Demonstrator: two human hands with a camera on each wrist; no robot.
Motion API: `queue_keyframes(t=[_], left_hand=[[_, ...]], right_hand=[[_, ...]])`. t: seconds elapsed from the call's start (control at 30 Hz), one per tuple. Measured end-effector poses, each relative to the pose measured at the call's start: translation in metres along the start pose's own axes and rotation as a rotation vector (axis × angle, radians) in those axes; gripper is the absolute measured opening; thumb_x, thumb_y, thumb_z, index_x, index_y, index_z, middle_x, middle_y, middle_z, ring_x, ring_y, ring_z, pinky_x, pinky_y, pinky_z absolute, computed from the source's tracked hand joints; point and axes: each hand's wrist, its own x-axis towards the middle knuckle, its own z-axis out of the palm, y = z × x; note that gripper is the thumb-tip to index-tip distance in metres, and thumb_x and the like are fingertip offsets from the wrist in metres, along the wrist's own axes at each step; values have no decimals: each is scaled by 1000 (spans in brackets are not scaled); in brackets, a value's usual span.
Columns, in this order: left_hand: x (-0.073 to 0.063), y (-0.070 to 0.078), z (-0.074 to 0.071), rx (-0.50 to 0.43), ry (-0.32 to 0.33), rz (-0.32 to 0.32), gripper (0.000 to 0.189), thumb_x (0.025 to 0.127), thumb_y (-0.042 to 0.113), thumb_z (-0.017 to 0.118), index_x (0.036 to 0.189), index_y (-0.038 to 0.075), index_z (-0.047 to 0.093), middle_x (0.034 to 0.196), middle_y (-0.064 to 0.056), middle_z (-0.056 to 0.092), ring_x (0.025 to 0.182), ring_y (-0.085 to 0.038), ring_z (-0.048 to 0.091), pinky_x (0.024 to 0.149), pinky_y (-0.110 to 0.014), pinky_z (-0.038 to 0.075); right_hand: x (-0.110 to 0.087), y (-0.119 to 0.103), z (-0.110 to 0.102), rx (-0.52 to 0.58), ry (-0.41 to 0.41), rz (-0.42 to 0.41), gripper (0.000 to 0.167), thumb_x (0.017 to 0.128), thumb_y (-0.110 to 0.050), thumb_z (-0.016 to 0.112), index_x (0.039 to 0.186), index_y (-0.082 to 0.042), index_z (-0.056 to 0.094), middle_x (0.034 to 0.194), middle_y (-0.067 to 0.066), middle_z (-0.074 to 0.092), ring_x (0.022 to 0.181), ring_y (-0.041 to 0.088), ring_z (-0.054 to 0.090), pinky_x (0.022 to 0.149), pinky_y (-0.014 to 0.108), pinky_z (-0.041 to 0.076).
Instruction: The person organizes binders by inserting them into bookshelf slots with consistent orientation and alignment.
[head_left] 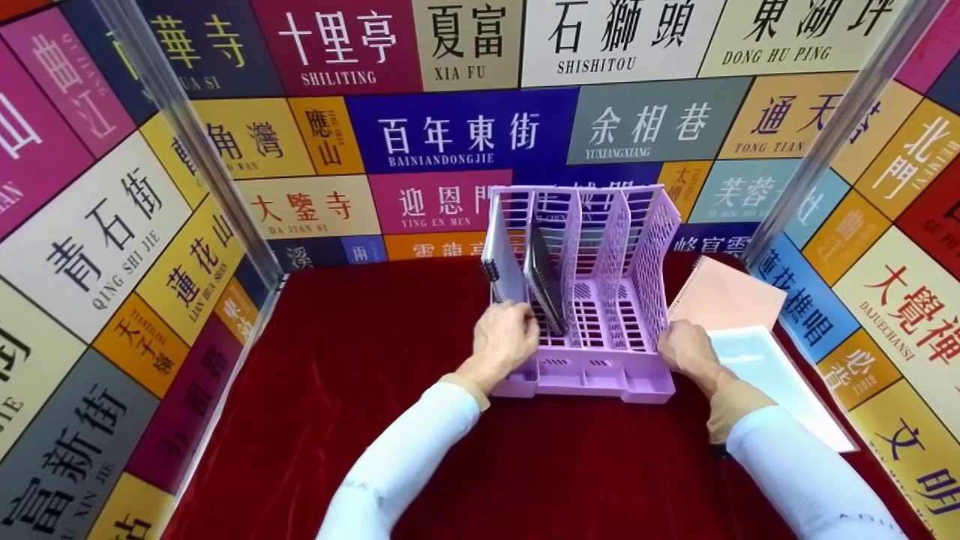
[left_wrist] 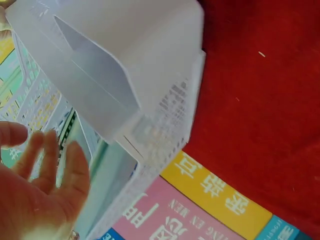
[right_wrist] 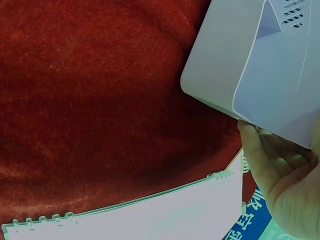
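A purple file rack (head_left: 600, 373) with upright dividers stands on the red cloth. In its leftmost slot leans a pale spiral notebook (head_left: 504, 259), and a black spiral notebook (head_left: 545, 281) stands in the slot beside it. My left hand (head_left: 504, 335) is at the rack's front left, close to the notebooks' lower ends. The left wrist view shows the fingers (left_wrist: 75, 170) of that hand apart and loosely bent, holding nothing. My right hand (head_left: 690, 350) grips the rack's right side wall low down; its fingers (right_wrist: 255, 150) lie against the outer face.
A pink spiral notebook (head_left: 724, 296) lies to the right of the rack. In front of it, partly under the right forearm, is a white spiral notebook (head_left: 780, 386). Printed panels (head_left: 465, 135) enclose the back and sides, with clear corner posts (head_left: 214, 157).
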Motion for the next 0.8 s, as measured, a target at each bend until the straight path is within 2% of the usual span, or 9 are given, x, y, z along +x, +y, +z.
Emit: queue_keyframes(t=[0.13,0.27,0.33,0.43,0.57,0.7,0.8], left_hand=[[-7,-18,-5,52,4,-62,20,77,35,55,87,19,62,83,2,53,79,-19,47,64,-33,44],[-10,-36,-5,42,-16,-173,31,77,39,56,96,15,57,89,-2,51,82,-21,47,68,-35,44],[-11,-41,-2,-6,-35,-250,40,77,43,56,104,14,55,94,-3,52,85,-22,49,71,-36,44],[-13,-45,6,-130,-78,-369,53,78,47,56,117,11,50,103,-7,53,91,-24,52,77,-37,44],[-16,-46,18,-271,-144,-500,60,80,48,54,125,9,45,109,-12,56,98,-27,54,82,-39,43],[-19,-46,29,-350,-213,-574,55,83,42,50,126,9,44,113,-12,57,102,-28,54,85,-40,42],[-20,-47,35,-370,-249,-594,48,84,33,47,126,10,46,116,-10,56,105,-27,52,86,-40,41]], right_hand=[[1,-1,-1,-3,-18,15,28,87,-20,40,82,2,58,76,19,60,67,31,56,62,46,45],[0,-1,-1,-15,-17,14,28,87,-20,41,82,2,58,75,18,59,66,31,55,61,45,45],[0,0,0,-25,-12,4,28,87,-20,41,81,1,57,74,18,59,66,31,55,61,46,45],[-1,1,-1,-35,5,-9,26,86,-20,42,78,1,57,72,17,59,65,31,54,61,47,44],[-2,0,-3,-29,1,-3,27,86,-20,41,77,0,57,72,17,59,66,31,54,62,47,44],[-1,-1,-3,-28,-15,2,26,86,-21,42,77,-1,57,71,16,58,65,30,54,61,46,44],[0,-1,-5,-49,-3,-25,26,85,-22,43,71,-3,55,68,14,57,63,29,53,60,45,44]])
